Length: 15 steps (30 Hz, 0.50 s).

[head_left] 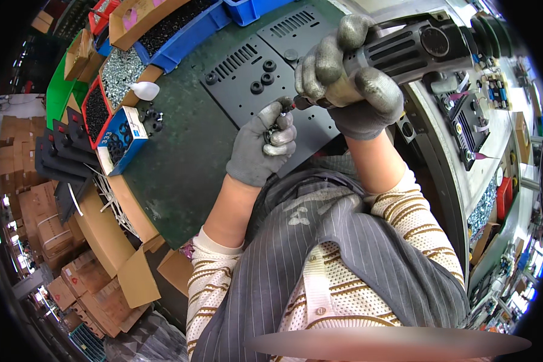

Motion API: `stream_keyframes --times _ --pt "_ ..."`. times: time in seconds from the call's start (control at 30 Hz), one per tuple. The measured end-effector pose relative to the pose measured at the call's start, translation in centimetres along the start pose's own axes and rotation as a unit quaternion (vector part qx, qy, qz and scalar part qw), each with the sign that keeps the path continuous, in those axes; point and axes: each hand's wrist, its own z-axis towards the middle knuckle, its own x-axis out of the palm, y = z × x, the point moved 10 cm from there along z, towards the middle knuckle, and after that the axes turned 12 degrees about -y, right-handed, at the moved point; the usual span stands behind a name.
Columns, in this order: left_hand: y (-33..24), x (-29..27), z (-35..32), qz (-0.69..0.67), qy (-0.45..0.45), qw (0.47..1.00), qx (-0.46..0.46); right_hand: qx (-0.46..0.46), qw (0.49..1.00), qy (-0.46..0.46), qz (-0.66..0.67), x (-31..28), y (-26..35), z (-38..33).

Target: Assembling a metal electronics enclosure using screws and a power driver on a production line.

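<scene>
From the head view I see my right hand [350, 78] clenched around the electric screwdriver [416, 48] at upper centre, its tip meeting a small black part pinched by my left hand [265, 148] over the black vented metal panel [247, 72].

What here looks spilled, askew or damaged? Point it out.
Little stands out. A few black rings lie loose on the green mat beside the blue-and-white box, outside any bin. The left hand and the right hand with the power screwdriver work on the flat black panel.
</scene>
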Motion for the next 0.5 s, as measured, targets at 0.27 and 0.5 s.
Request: stream_keyframes --times 0.27,0.5 --pt "-5.2 -2.5 0.6 0.238 -0.211 0.946 0.056 0.000 0.967 -0.143 0.212 -5.6 -0.1 4.0" --pt "-13.5 3.7 4.3 0.868 -0.226 0.335 0.288 -0.013 0.959 -0.284 0.021 -9.9 -0.8 5.1"
